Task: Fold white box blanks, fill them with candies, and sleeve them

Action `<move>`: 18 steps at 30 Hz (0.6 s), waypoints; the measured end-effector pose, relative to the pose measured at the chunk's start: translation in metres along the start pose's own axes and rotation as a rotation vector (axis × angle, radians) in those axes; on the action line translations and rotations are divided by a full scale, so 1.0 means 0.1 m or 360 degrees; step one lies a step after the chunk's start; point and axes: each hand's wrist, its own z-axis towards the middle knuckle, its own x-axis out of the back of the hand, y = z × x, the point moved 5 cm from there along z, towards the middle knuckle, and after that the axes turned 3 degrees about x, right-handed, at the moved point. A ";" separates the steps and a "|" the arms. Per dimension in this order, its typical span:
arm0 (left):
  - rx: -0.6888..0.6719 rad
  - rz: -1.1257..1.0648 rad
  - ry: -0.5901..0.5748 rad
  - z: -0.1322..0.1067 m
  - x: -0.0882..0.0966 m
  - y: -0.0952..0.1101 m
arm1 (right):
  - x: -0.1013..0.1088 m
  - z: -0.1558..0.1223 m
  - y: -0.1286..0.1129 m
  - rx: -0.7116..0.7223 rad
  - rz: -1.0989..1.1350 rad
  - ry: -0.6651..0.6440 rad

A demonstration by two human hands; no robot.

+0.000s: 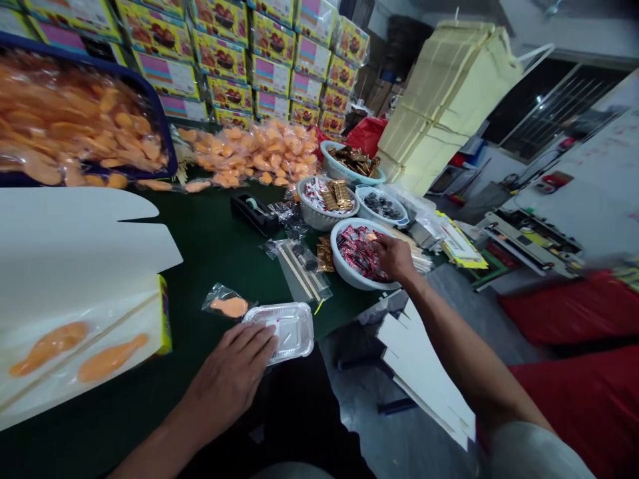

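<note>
Currently: left hand (234,372) lies flat with fingers loosely spread on the near end of a shallow foil tray (292,329), pressing rather than gripping. The tray sits at the near edge of the green surface (210,246); its contents are unclear. Right hand (395,258) is in a white bowl (349,276) full of red sachets (357,253), fingers curled down among them; cannot tell whether one is held.

Behind it:
- a grey bowl (314,216) of gold and red-white packets
- a blue-rimmed bowl (384,219) of dark pieces
- a farthest bowl (339,171) of brown-gold wrappers

Blue crate (167,143), far left, holds bagged orange pieces. Just left of the tray lies a small bag (227,306) with one orange piece.
</note>
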 end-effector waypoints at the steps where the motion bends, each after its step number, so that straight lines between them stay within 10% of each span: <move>1: 0.0009 -0.0011 0.0010 -0.01 -0.01 -0.01 | 0.04 0.01 0.03 -0.0029 0.0093 0.0025; 6: 0.0013 0.0005 0.0036 0.00 -0.01 0.00 | 0.17 -0.10 -0.07 -0.0063 0.0583 0.0006; 12: 0.0044 0.0009 -0.0141 0.05 0.04 0.07 | -0.15 -0.85 -1.00 0.0369 0.1262 -0.0542; 18: 0.0071 0.0076 -0.0256 0.03 0.01 0.10 | -0.67 -1.46 -1.77 0.0976 0.0416 -0.0500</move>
